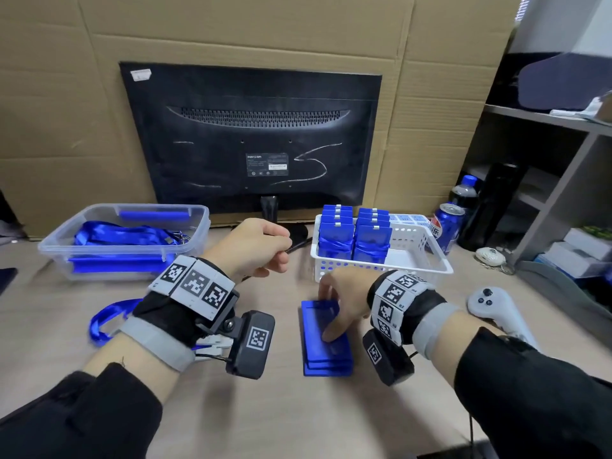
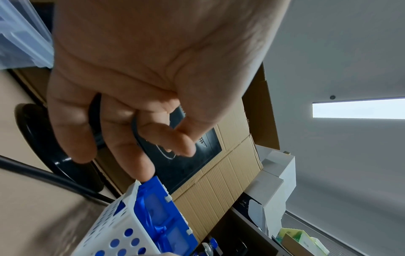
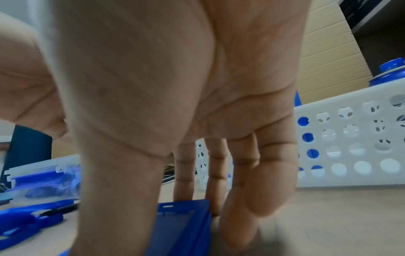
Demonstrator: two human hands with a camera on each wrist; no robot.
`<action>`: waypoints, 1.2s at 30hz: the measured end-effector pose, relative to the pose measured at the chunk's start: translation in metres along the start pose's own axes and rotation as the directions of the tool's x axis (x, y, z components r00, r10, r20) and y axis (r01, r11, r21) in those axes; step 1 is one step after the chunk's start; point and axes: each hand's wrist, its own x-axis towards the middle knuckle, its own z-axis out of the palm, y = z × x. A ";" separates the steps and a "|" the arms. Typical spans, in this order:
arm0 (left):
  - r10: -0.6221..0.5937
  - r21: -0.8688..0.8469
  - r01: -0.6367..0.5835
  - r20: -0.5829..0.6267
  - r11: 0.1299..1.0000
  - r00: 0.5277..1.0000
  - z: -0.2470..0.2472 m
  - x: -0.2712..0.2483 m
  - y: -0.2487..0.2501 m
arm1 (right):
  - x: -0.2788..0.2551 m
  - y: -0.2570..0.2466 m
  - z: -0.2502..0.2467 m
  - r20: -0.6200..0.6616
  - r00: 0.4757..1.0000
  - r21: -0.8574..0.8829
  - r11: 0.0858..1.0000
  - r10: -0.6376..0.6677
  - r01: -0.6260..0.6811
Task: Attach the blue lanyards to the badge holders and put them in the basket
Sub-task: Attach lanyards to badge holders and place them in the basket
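Note:
A stack of blue badge holders lies flat on the table in front of me. My right hand reaches down onto it, thumb on the near left side and fingers over the far end, pinching the top badge holder. My left hand hovers left of the white basket, fingers loosely curled around nothing. In the basket, two rows of finished holders stand upright with lanyards wrapped around them. One loose blue lanyard lies on the table under my left forearm.
A clear plastic bin of blue lanyards sits at the left. A monitor stands behind with its back to me, against cardboard. A blue can, a bottle, a white controller and grey shelves are on the right.

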 end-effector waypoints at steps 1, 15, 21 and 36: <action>-0.006 0.006 0.006 0.009 1.000 1.000 -0.002 -0.001 -0.001 | -0.001 -0.001 -0.002 -0.005 1.000 -0.035 0.999 0.005 -0.005; -0.011 0.216 -0.069 0.349 0.974 0.937 0.001 -0.020 -0.001 | -0.024 -0.028 -0.040 -0.337 0.929 0.494 0.811 -0.155 0.314; -0.029 0.043 0.023 0.134 0.999 0.991 -0.043 -0.036 -0.012 | -0.006 -0.079 -0.035 -0.365 0.923 0.654 0.671 -0.124 0.349; -0.226 -0.072 0.217 -0.134 0.973 0.965 -0.120 -0.055 -0.054 | 0.058 -0.159 0.013 0.182 0.968 0.103 0.982 -0.175 0.159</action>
